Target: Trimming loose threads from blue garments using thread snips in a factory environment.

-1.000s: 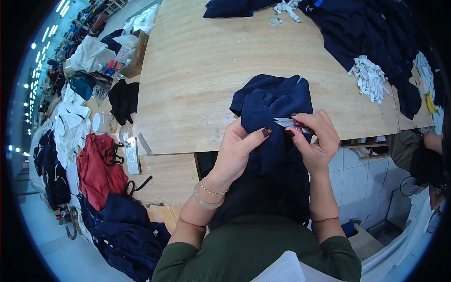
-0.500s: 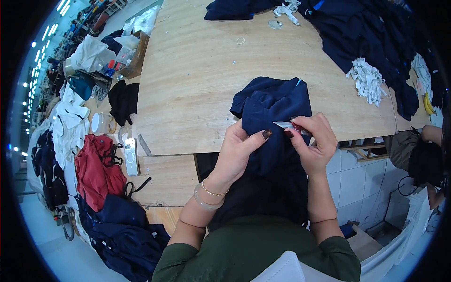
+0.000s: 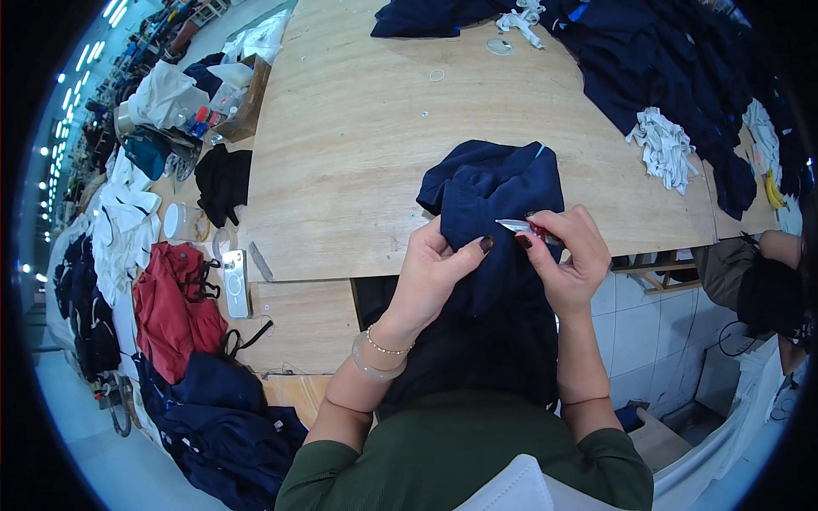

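A navy blue garment [image 3: 503,175] lies bunched over the table's near edge and hangs down toward my lap. My left hand [image 3: 443,268] pinches its fabric, thumb on top and the fingers hidden beneath. In my right hand [image 3: 571,251] is a pair of small thread snips [image 3: 514,226], gripped between thumb and fingers. Their pointed metal blades rest at the cloth, just right of my left thumb; a bit of red handle shows under my fingers. Whether the tips touch a thread is too small to tell.
The wooden table [image 3: 358,111] stretches ahead. Navy garments [image 3: 639,68] and a white cloth bundle [image 3: 663,149] lie at the far right. On the left are a phone [image 3: 236,281], red cloth [image 3: 175,307], a clear jar [image 3: 181,223] and a cardboard box [image 3: 247,106]. Another person's arm [image 3: 780,247] shows at right.
Almost nothing differs. Both hands, the snips and the garment hold nearly the same place; the whole view has shifted very slightly.
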`<state>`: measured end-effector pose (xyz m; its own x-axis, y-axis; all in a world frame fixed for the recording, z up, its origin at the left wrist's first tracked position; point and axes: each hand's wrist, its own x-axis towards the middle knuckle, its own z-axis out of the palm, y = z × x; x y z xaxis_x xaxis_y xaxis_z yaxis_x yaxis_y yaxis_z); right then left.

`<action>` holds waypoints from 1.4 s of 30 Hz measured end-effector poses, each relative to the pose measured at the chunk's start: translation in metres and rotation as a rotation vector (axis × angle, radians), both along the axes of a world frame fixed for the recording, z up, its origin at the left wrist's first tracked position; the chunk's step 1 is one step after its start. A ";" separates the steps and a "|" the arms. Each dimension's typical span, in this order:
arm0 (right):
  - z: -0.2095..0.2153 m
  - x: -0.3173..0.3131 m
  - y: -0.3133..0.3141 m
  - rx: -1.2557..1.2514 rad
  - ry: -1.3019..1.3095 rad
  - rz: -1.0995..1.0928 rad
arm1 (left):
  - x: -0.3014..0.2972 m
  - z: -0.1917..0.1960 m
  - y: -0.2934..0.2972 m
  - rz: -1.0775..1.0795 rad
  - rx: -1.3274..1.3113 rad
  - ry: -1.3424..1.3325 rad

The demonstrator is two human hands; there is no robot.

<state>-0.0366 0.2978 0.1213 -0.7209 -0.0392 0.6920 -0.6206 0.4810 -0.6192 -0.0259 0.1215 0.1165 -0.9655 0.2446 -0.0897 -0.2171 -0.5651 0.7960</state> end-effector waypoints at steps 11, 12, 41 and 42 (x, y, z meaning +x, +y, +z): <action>0.005 -0.001 0.007 0.168 0.107 -0.006 | -0.002 0.000 -0.003 0.017 -0.332 0.104; 0.005 -0.001 0.007 0.175 0.110 -0.006 | -0.001 0.000 -0.002 0.016 -0.332 0.105; -0.001 -0.007 -0.006 0.162 0.046 0.080 | -0.003 0.006 0.003 -0.014 -0.650 0.319; -0.004 -0.007 -0.007 0.162 0.047 0.079 | -0.003 0.006 0.003 -0.014 -0.650 0.321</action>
